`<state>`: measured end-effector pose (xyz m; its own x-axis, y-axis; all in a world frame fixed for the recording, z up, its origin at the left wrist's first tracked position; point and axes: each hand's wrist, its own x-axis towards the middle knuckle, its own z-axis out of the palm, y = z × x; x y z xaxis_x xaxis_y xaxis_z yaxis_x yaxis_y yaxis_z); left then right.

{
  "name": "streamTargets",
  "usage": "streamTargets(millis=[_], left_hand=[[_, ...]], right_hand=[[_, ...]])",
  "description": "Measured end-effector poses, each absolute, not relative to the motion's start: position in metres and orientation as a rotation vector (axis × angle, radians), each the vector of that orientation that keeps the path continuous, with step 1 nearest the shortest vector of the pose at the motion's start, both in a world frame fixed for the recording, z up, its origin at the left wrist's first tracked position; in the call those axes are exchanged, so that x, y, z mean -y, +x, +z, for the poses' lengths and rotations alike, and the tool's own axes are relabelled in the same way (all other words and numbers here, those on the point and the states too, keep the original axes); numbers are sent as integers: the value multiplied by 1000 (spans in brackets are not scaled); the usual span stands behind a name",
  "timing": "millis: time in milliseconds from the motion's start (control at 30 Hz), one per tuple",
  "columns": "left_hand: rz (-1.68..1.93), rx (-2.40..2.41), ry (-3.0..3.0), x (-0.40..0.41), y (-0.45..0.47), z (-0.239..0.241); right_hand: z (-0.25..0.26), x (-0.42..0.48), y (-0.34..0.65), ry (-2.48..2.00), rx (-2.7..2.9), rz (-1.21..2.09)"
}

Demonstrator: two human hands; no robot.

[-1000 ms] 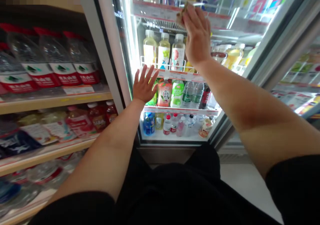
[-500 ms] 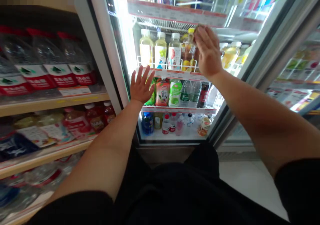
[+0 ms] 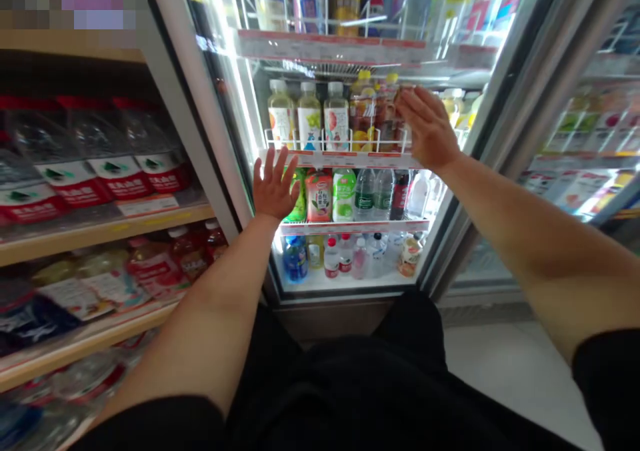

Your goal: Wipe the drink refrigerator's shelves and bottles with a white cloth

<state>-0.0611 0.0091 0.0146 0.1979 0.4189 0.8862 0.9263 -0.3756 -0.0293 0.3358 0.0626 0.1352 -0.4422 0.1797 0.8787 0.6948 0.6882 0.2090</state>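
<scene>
My left hand (image 3: 275,183) has its fingers spread and stretched out, palm toward the glass door (image 3: 350,289) of a lit drinks fridge, near the door's left side. It holds nothing that I can see. Higher up and to the right is my right hand (image 3: 429,129), fingers stretched out side by side, palm turned to the same glass. A dim patch shows at its fingertips; whether that is a reflection or a thin object I cannot tell. Behind the glass stand yellow-capped bottles (image 3: 364,107), white-capped juice bottles (image 3: 309,117) and a green-labelled bottle (image 3: 344,194).
To the left, wooden shelves (image 3: 105,234) carry large red-capped water bottles (image 3: 113,161) and smaller drinks. A metal door frame (image 3: 505,131) runs along the right, with another fridge (image 3: 595,131) beyond it. My black-clothed knees are close to the fridge's base.
My right hand has shifted down and to the right along the glass, uncovering more of the yellow-capped bottles. My left hand stays spread in nearly the same place. The view has tilted up slightly.
</scene>
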Motion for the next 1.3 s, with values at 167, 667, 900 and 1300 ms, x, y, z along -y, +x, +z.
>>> streamTargets(millis=[167,667,900,1300], left_hand=[[-1144,1223,-1887,-11,-63,12],[-1101,1156,-1813,-11,-67,9],[-1101,1185,-1802,-9,-67,11],[-1022,1079,-1676,-11,-72,10]], right_hand=[[122,-65,358,-708,1734,-610],[102,-72,379,-818,1511,-634],[103,-66,342,-717,1617,-615],[108,-39,283,-524,1941,-668]])
